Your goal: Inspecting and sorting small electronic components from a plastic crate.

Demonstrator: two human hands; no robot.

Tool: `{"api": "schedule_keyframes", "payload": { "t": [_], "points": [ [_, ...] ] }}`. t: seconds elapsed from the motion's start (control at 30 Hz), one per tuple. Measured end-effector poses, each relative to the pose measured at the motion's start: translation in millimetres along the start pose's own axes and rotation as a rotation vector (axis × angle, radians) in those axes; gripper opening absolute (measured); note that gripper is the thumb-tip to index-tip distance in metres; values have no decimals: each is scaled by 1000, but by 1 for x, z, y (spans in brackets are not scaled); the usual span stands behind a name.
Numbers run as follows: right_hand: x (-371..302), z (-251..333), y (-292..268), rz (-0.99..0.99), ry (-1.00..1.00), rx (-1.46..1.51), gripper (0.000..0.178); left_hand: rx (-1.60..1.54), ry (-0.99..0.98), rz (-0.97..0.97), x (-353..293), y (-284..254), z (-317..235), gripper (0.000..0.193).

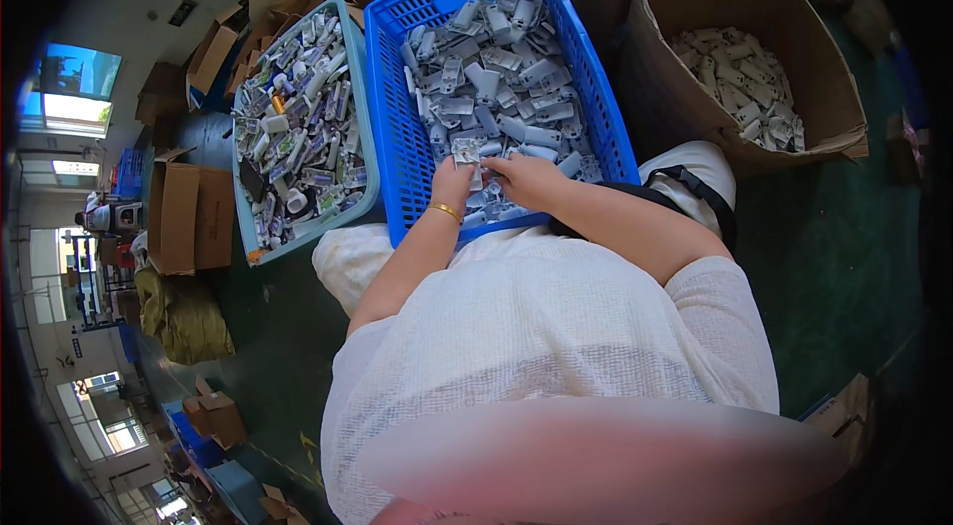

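Above the near end of a blue plastic basket (613,118), my left hand (453,186) is closed on a pale plastic casing (466,150) with a hollow, ribbed inside. A gold-coloured bracelet (446,210) circles that wrist. My right hand (531,180) reaches in from the right with its fingers bent together, the tips right beside the casing. Whatever lies between those fingertips is too small to make out. Many grey and white plastic casings (496,78) fill the basket in a loose heap below and beyond both hands.
Left of the basket, a pale teal tub (369,163) holds mixed white, purple and green plastic pieces (303,118). To the right, an open cardboard box (685,4) contains white plastic parts (740,88). Another carton (204,217) and a yellow-green sack (179,317) stand farther left on the green floor.
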State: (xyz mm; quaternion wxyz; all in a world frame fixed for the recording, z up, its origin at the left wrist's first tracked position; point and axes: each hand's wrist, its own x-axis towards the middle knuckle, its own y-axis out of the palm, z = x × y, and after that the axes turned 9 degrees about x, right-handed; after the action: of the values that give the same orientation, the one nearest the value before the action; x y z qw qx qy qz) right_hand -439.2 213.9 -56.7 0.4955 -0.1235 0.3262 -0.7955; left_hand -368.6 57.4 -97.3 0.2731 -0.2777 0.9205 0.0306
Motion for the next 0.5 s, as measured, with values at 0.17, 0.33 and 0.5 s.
{"api": "schedule_keyframes", "payload": {
  "t": [0.17, 0.33, 0.5],
  "points": [
    [-1, 2, -1, -29, 27, -15, 31, -47, -23, 8, -8, 5, -8, 28],
    [3, -5, 3, -70, 4, 33, 31, -127, -34, 32, -9, 7, -10, 26],
    [2, -5, 0, -18, -19, 49, 31, -97, -45, 10, -5, 4, -5, 25]
  ]
}}
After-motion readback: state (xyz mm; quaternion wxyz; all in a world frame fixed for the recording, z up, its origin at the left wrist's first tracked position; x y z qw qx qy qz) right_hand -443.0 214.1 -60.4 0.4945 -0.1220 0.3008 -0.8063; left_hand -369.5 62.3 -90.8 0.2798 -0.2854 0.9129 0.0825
